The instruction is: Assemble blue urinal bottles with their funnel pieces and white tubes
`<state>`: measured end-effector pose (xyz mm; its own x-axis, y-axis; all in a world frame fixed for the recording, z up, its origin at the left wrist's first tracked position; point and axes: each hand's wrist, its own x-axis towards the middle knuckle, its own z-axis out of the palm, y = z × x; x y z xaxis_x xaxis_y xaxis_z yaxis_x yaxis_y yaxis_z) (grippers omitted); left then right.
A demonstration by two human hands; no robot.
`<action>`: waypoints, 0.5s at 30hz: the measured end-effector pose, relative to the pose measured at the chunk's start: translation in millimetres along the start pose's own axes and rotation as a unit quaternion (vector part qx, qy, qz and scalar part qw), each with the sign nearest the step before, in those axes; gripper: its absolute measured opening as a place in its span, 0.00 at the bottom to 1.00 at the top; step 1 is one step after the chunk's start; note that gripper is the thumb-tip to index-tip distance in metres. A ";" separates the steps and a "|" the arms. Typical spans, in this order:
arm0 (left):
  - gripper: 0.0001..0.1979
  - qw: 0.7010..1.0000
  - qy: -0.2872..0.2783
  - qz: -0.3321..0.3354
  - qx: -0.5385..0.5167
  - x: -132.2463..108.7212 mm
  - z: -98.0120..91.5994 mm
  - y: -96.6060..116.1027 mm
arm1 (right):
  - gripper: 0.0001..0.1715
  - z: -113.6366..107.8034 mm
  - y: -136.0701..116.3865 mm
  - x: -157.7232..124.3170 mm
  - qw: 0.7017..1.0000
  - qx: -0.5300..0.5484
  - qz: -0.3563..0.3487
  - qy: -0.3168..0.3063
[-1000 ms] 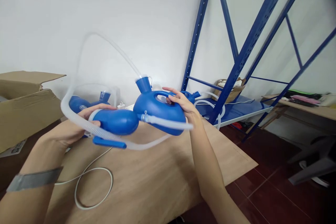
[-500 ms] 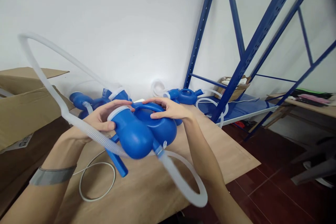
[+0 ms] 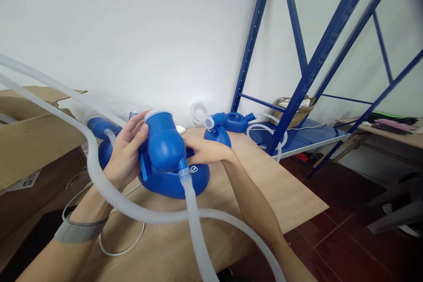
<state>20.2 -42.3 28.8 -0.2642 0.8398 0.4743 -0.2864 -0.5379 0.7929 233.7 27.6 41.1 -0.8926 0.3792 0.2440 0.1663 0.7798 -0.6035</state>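
Observation:
My left hand (image 3: 127, 154) wraps the blue funnel piece (image 3: 163, 141), whose white-rimmed mouth points up and left. A white ribbed hose (image 3: 194, 222) hangs from its lower end and loops toward me and off to the left. Below it lies the blue plastic jug (image 3: 175, 183), resting low over the wooden table (image 3: 205, 233). My right hand (image 3: 203, 150) reaches in behind the funnel and grips the jug's top; its fingertips are hidden. A grey band circles my left wrist.
More blue jugs with hoses (image 3: 228, 121) lie at the table's far side. An open cardboard box (image 3: 29, 132) stands at the left. A thin white cable (image 3: 119, 251) loops on the table. Blue metal shelving (image 3: 304, 75) rises at the right over a dark floor.
Both hands have turned the jug and funnel and lowered them toward the table. The funnel now stands upright above the jug, and the hose has swung toward me and to the left.

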 end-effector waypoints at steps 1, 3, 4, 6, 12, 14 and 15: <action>0.22 1.000 0.001 0.027 -0.005 1.2 -1.8 -1.2 | 0.19 -2.8 2.9 -1.4 1.000 0.021 -0.004 0.006; 0.21 0.995 0.001 0.094 -0.014 5.1 -6.2 -3.9 | 0.28 -9.7 9.3 -6.0 0.996 0.080 0.001 0.030; 0.21 0.992 0.004 0.126 -0.014 7.0 -8.1 -5.1 | 0.34 -13.0 12.4 -8.6 0.993 0.109 0.013 0.045; 0.21 0.983 0.018 0.180 -0.004 8.6 -10.0 -6.8 | 0.47 -18.0 17.9 -13.2 0.984 0.160 0.047 0.057; 0.21 0.930 0.101 0.300 0.186 -8.4 2.1 -8.6 | 0.54 -13.1 31.5 -8.1 0.939 0.322 0.081 0.089; 0.21 0.875 0.118 0.389 0.263 -14.4 6.0 -11.7 | 0.48 -8.6 32.6 -5.7 0.921 0.374 0.066 0.089; 0.20 0.852 0.109 0.423 0.288 -16.3 6.7 -13.8 | 0.46 -6.7 31.9 -6.1 0.913 0.394 0.062 0.088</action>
<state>34.6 -48.1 12.6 -0.3346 0.1008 0.9369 0.5752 -0.7657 0.2878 247.2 53.5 25.4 -0.7947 0.5685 0.2126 -0.1528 0.1515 -0.9766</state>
